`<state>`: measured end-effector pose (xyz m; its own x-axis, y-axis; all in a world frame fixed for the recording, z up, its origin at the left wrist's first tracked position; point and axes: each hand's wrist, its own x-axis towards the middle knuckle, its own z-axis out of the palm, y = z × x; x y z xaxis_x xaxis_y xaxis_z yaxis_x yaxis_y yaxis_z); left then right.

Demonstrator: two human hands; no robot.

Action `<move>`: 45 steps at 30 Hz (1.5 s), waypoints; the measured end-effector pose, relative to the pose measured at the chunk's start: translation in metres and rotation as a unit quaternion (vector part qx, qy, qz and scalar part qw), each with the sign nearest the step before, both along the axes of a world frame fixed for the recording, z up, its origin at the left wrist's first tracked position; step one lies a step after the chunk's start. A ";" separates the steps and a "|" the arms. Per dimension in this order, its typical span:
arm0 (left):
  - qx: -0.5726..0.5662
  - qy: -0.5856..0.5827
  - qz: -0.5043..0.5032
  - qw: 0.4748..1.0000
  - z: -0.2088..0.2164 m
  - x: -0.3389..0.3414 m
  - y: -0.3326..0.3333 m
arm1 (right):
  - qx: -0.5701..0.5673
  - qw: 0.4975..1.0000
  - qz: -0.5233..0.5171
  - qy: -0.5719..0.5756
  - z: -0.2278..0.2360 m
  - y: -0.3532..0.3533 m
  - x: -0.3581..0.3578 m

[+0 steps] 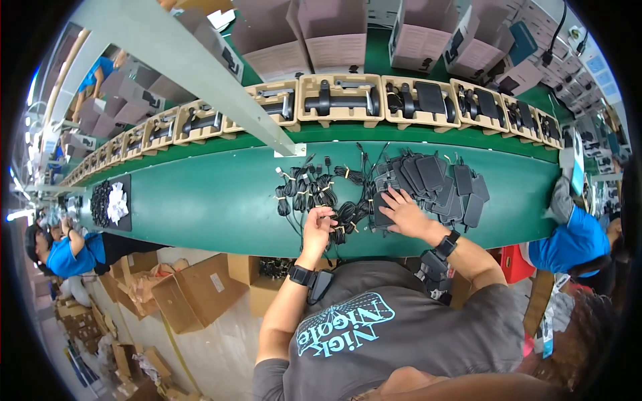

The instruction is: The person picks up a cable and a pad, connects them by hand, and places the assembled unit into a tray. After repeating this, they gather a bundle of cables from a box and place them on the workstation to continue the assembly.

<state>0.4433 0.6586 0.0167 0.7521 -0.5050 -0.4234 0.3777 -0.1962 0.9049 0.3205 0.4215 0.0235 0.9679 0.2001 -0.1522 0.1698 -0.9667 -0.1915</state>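
My left hand (317, 230) is at the near side of a heap of bundled black cables (306, 189), its fingers curled in. Whatever lies between those fingers, if anything, cannot be made out. Flat on the nearest of the black rectangular pads (422, 175) rests my right hand (405, 214), fingers spread. Those pads overlap in a loose pile to the right of the cables. Tan bands tie the cable coils, and more coils (346, 217) lie between my two hands.
Behind the green table (214, 180) runs a row of moulded trays (341, 100) holding black parts. A pale metal post (247, 113) slants down to the tabletop. Cardboard boxes (197, 294) stand below on the left. People in blue work at left (73, 256) and right (568, 244).
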 end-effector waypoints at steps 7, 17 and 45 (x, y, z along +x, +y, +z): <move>0.224 -0.263 -0.142 0.928 -0.041 -0.002 0.030 | 0.182 0.964 -0.150 -0.126 0.045 -0.032 0.076; 0.452 -0.339 -0.318 0.761 -0.035 -0.011 0.005 | 0.303 0.850 -0.292 -0.318 0.036 -0.108 0.242; -0.086 -0.034 -0.123 0.988 0.094 0.027 0.037 | 0.557 0.816 -0.129 -0.090 0.064 0.104 0.106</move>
<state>0.4703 0.6957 0.1108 0.6221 -0.7357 -0.2678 0.2746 -0.1153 0.9546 0.4268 0.5251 0.0871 0.9861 -0.0975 0.1344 0.1106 -0.2185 -0.9696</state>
